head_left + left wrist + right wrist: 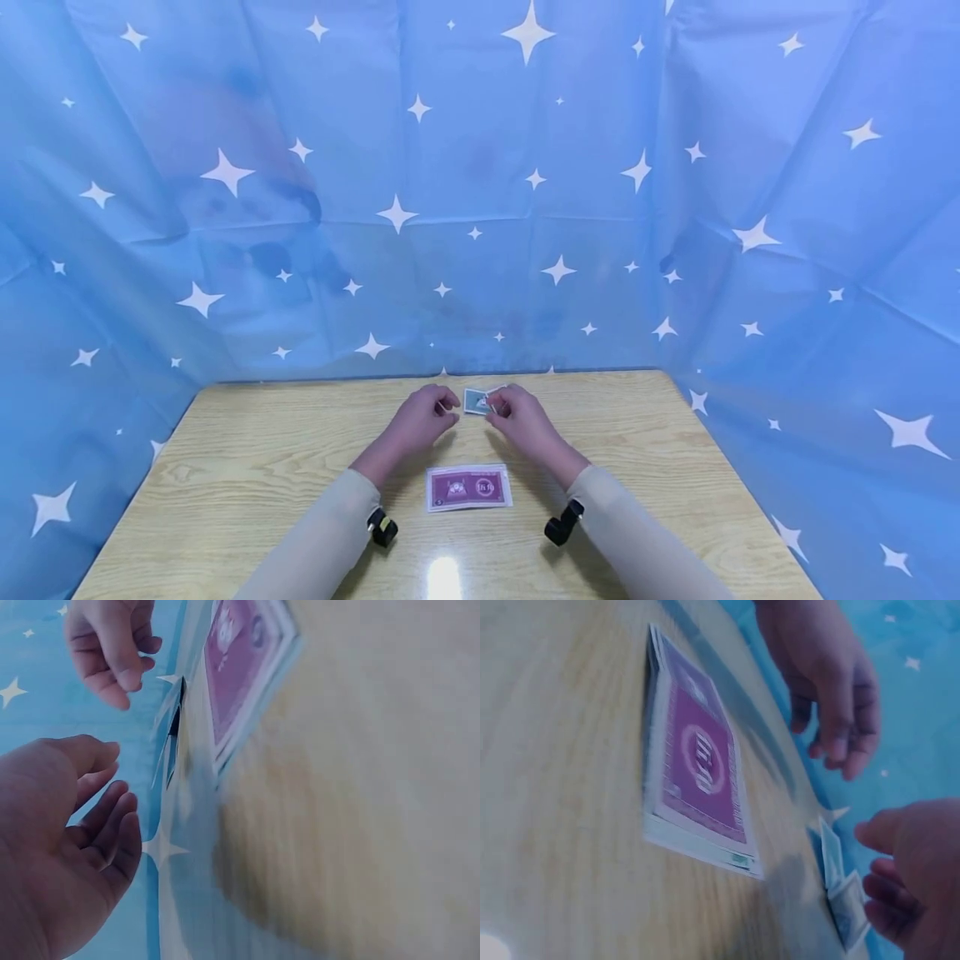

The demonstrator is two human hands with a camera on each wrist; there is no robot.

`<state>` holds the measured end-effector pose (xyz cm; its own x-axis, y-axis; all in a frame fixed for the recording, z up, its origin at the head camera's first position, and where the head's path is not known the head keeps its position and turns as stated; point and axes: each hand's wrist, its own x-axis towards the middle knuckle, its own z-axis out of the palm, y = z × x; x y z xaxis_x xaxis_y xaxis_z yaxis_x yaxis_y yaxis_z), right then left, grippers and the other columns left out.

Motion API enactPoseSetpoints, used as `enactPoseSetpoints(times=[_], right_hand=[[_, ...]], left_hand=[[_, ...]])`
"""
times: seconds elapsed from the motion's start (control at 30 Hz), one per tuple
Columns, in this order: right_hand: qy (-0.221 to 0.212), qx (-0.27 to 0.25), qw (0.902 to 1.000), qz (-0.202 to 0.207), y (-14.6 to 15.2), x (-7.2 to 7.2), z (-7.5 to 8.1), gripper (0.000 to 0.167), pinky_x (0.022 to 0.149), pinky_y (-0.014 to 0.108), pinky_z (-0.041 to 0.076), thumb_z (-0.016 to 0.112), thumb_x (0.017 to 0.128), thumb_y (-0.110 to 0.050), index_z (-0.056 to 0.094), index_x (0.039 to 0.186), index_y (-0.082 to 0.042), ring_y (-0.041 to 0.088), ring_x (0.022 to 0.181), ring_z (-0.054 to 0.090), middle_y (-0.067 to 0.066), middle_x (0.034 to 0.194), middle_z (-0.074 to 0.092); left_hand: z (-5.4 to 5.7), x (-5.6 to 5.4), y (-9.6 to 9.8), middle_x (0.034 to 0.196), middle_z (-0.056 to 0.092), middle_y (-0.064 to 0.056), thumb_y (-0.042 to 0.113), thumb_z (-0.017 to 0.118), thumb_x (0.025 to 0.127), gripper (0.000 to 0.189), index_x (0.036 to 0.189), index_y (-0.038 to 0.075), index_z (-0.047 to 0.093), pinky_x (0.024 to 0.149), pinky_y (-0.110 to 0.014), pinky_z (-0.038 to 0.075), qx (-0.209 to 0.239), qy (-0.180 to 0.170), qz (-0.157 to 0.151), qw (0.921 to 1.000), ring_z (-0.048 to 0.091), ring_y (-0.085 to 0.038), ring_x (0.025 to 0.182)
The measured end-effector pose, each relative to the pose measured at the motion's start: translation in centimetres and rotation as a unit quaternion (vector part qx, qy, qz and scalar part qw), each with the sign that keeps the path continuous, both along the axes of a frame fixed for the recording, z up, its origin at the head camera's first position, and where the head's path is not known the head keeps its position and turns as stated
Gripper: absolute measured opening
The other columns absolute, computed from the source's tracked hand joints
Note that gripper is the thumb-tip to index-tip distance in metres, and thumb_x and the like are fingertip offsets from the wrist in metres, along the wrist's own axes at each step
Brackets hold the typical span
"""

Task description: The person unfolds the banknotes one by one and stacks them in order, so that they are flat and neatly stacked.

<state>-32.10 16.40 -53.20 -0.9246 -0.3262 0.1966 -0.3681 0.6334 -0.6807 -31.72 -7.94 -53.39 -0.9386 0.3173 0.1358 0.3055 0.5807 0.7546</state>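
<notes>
Two small bluish printed paper pieces (474, 402), one overlapping the other, lie near the far edge of the table. The right hand (522, 425) is right beside them, its fingertips overlapping them in the head view. In the right wrist view its thumb and fingers are parted beside the paper pieces (847, 909), with nothing seen between them. Just to the left, the left hand (422, 423) hovers with loosely bent fingers and holds nothing. A stack of purple play banknotes (468, 487) lies flat nearer the body, between the forearms.
The wooden table (285, 467) reaches back to a blue curtain (480, 167) printed with white stars, which also runs along both sides. Dark wrist cameras (564, 523) are strapped at both sleeves. Light glares off the tabletop at the near edge.
</notes>
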Motion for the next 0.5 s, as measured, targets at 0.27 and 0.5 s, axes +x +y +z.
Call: enactPoseSetpoints(times=[0.27, 0.5], right_hand=[[0.017, 0.057, 0.9982, -0.002, -1.6, -2.9, -0.3, 0.026, 0.08, 0.039, 0.059, 0.081, 0.099, -0.006, 0.075, 0.124, -0.001, 0.018, 0.089, 0.062, 0.013, 0.11, 0.066], [-0.009, 0.067, 0.9976, -0.012, -2.0, -3.6, -0.6, 0.028, 0.089, 0.042, 0.061, 0.081, 0.098, -0.003, 0.074, 0.125, 0.0, 0.023, 0.097, 0.066, 0.014, 0.117, 0.065]], left_hand=[[-0.8, -3.7, 1.9, 0.132, 0.067, -0.014, 0.014, 0.079, 0.101, 0.037, 0.136, 0.005, 0.071, 0.104, -0.049, 0.058, -0.04, 0.03, 0.01, 0.9987, 0.068, -0.033, 0.12], [-1.5, -4.8, 2.6, 0.15, 0.058, -0.021, 0.022, 0.082, 0.1, 0.051, 0.145, 0.005, 0.067, 0.12, -0.055, 0.047, -0.107, 0.031, -0.001, 0.9938, 0.057, -0.039, 0.14]])
